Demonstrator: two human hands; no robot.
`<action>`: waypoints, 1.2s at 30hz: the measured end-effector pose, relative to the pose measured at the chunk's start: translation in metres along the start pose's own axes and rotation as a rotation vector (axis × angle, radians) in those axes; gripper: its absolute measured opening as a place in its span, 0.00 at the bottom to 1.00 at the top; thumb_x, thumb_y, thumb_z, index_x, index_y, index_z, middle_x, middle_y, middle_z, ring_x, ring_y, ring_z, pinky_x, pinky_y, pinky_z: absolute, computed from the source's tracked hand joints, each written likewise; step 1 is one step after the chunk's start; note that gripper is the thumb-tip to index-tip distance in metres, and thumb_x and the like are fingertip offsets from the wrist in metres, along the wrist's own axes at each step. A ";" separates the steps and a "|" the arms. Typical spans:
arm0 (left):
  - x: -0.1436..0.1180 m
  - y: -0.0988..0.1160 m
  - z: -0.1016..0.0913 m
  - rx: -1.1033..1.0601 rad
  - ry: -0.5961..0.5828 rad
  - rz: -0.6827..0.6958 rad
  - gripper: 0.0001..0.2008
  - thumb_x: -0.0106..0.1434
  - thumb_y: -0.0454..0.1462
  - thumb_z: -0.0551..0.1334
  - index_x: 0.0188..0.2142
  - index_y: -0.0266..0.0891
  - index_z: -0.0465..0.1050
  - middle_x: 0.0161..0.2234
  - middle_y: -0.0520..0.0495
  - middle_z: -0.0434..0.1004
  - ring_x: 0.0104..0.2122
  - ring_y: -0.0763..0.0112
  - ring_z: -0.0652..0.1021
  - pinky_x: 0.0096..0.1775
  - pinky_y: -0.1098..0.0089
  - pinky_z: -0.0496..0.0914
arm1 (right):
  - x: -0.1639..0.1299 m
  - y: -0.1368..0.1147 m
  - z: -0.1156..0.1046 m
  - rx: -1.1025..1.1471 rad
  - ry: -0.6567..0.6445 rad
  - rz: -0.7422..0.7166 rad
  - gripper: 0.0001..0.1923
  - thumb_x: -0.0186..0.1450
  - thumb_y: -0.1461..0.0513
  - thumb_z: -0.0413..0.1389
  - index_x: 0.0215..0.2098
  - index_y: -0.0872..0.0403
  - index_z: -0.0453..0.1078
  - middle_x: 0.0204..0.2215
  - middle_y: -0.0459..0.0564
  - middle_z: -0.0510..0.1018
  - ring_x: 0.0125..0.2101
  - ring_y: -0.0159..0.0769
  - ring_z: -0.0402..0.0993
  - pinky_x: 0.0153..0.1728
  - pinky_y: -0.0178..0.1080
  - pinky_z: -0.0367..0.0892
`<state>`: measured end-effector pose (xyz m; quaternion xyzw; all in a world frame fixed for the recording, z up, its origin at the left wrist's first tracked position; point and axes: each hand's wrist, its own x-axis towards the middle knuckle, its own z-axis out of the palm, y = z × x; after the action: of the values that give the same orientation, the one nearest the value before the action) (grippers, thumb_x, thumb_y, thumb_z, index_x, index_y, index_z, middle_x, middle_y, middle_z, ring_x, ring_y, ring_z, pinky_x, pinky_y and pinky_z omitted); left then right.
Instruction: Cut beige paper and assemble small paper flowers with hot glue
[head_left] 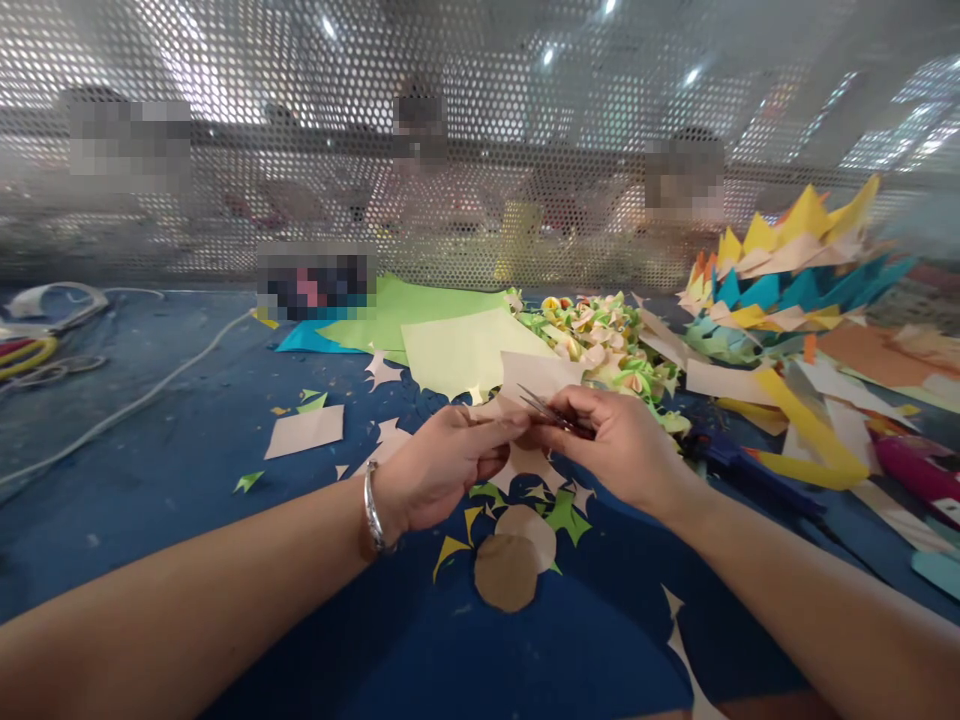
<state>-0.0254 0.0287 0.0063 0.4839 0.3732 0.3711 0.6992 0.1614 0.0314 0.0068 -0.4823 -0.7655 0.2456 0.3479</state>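
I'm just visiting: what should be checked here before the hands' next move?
1. Left hand pinching pale pink paper: ok.
2. Right hand gripping slim, pointed silver metal tool: ok.
3. Silver tool's tips touching that paper: cannot tell.
4. Round brown cardboard disc in plain view: ok, overlapping a pale pink paper circle.
5. Blue tabletop below the hands free of scraps: not ok, a jagged green paper scrap lies there.
6. Dark blue corded plastic tool near the right hand switched off: cannot tell.
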 end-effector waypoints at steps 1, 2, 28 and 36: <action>-0.001 0.000 0.000 0.019 -0.005 0.011 0.09 0.57 0.41 0.67 0.28 0.36 0.78 0.24 0.51 0.71 0.23 0.76 0.66 0.26 0.73 0.59 | 0.000 0.000 0.000 -0.006 0.006 0.000 0.08 0.60 0.59 0.60 0.26 0.53 0.68 0.18 0.40 0.65 0.20 0.27 0.59 0.21 0.32 0.53; -0.002 0.001 0.001 0.032 -0.004 0.018 0.08 0.56 0.40 0.68 0.28 0.36 0.79 0.24 0.50 0.72 0.24 0.75 0.67 0.27 0.72 0.59 | 0.000 0.000 0.001 -0.006 0.012 0.003 0.08 0.60 0.59 0.60 0.26 0.53 0.68 0.18 0.40 0.65 0.20 0.27 0.59 0.21 0.32 0.54; -0.005 0.000 0.007 0.021 0.115 0.105 0.05 0.57 0.36 0.66 0.31 0.36 0.77 0.32 0.46 0.78 0.34 0.66 0.76 0.41 0.67 0.68 | -0.004 0.000 0.004 0.275 0.174 0.133 0.10 0.58 0.57 0.63 0.31 0.53 0.69 0.27 0.45 0.74 0.24 0.29 0.68 0.23 0.32 0.63; -0.004 0.002 0.007 -0.019 0.118 0.065 0.04 0.58 0.34 0.64 0.27 0.36 0.76 0.28 0.50 0.74 0.28 0.74 0.69 0.32 0.72 0.63 | -0.003 0.001 0.005 0.285 0.166 0.126 0.10 0.59 0.56 0.61 0.32 0.53 0.69 0.26 0.45 0.72 0.25 0.30 0.66 0.24 0.33 0.62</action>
<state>-0.0212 0.0224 0.0106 0.4663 0.3945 0.4251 0.6680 0.1591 0.0285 0.0023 -0.4936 -0.6601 0.3322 0.4587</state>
